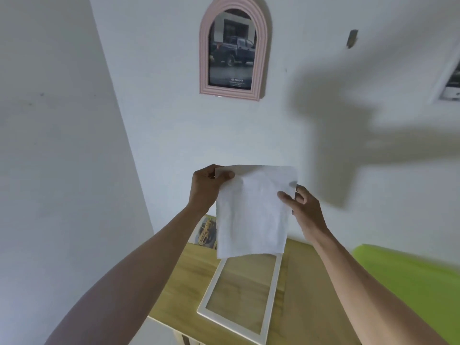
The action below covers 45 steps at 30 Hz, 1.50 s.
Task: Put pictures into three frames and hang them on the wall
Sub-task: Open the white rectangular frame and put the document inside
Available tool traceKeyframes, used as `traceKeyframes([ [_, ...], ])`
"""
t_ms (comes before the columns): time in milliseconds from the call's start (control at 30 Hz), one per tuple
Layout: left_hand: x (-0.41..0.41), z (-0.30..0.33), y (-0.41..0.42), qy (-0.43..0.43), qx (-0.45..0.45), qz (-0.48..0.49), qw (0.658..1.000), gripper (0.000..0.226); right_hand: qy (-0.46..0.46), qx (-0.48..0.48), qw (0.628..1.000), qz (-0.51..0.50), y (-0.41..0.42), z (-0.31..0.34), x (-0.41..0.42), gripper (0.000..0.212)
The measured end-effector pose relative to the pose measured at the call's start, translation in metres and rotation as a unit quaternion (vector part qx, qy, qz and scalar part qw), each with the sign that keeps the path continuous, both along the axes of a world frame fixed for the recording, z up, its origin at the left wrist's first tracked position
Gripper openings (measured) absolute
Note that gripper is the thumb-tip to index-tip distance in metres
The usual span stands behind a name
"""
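You are holding a white sheet (251, 212), back side toward you, up in front of the wall; your left hand (207, 188) pinches its top left corner, your right hand (302, 205) pinches its right edge; whether it carries a print I cannot tell. Below your hands a white rectangular frame (239, 317) lies flat on the counter (179, 290); a pink arched frame (234, 48) with a truck picture already hangs above them. You seem to be filling the second or third frame; next, lower the sheet and square it to the opening.
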<state>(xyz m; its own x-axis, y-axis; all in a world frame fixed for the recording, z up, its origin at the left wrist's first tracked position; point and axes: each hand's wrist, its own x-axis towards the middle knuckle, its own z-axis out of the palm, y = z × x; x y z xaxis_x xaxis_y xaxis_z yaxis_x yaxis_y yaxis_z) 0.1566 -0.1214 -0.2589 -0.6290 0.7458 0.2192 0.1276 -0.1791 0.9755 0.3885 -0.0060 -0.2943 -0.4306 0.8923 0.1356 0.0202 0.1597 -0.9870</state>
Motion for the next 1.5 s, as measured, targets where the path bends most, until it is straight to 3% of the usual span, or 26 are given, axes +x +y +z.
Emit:
traceKeyframes([
  [100, 0.01, 0.0, 0.006, -0.02, 0.008, -0.013, 1.0, 0.024, -0.016, -0.019, 0.999, -0.034, -0.007, -0.013, 0.019, 0.014],
  [233, 0.017, -0.016, 0.013, -0.009, -0.067, -0.076, 0.995, 0.051, 0.067, -0.081, 0.991, -0.084, -0.004, -0.011, 0.031, 0.011],
  [300, 0.019, -0.028, 0.015, 0.0, -0.097, -0.1, 0.99, 0.038, 0.079, -0.082, 0.989, -0.095, 0.001, -0.01, 0.034, 0.016],
  [400, 0.02, -0.039, 0.02, -0.015, -0.097, -0.101, 0.99, 0.021, 0.016, -0.071, 0.995, -0.069, 0.008, -0.014, 0.038, 0.03],
  [600, 0.0, -0.053, 0.021, -0.051, -0.118, -0.096, 0.987, 0.025, -0.046, -0.106, 0.993, 0.014, 0.002, -0.036, 0.034, 0.054],
  [833, -0.021, -0.095, 0.003, -0.035, -0.29, -0.182, 0.939, 0.041, -0.081, -0.162, 0.984, 0.007, -0.011, -0.083, 0.02, 0.05],
  [1033, -0.019, -0.141, -0.005, -0.013, -0.349, -0.156, 0.924, 0.02, -0.125, -0.206, 0.97, -0.014, -0.032, -0.135, 0.018, 0.05],
  [1367, -0.019, -0.22, -0.007, -0.032, -0.411, -0.173, 0.894, 0.021, -0.18, -0.263, 0.946, -0.064, -0.064, -0.193, 0.026, 0.043],
  [1500, -0.018, -0.242, -0.013, -0.048, -0.42, -0.175, 0.889, 0.032, -0.216, -0.266, 0.936, -0.076, -0.072, -0.207, 0.022, 0.04],
])
